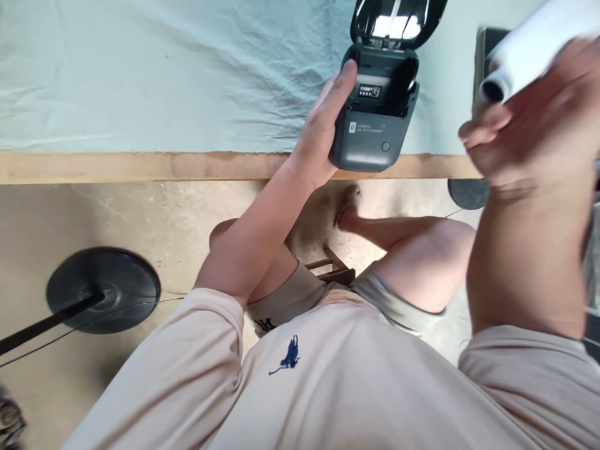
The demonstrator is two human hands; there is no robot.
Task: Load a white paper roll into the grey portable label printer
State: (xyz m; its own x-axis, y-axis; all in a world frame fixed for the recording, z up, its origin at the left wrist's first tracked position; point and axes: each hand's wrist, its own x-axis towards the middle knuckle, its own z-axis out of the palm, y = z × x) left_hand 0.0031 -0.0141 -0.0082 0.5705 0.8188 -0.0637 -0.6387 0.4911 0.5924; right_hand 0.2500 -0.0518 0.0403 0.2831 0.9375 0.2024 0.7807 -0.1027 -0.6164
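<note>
- Hands well apart: L hand (323, 134) is clamped on a dark grey device (363, 150), thumb on its left rim beside the open bay; R hand (539, 125), motion-blurred, is well to the right of device, fingers round a white roll (544, 47).
- Device: held at the wooden table edge (140, 167). Its lid (429, 22) stands open at its far end, glossy black w/ a bright reflection. Can't tell if the underside touches the table.
- On device: small printed label (370, 91) inside the bay; tiny lettering & a round pwr btn (386, 145) on the near panel.
- White roll: right of device, not touching it; tilted, dark hollow end toward device.
- Dark box (490, 40): right of device, partly hidden by the roll; details unclear.
- Lt blue cloth (187, 75): wrinkled, spreads left, right & beyond device.
- Floor lvl: round black base (131, 281) w/ pole (51, 322), far to the left & nearer the wearer than device; second round base (469, 194), lower right of device.
- Nearer the wearer than device: beige shirt (356, 375) w/ navy emblem (290, 353), greyish shorts (290, 290), bare knees.
</note>
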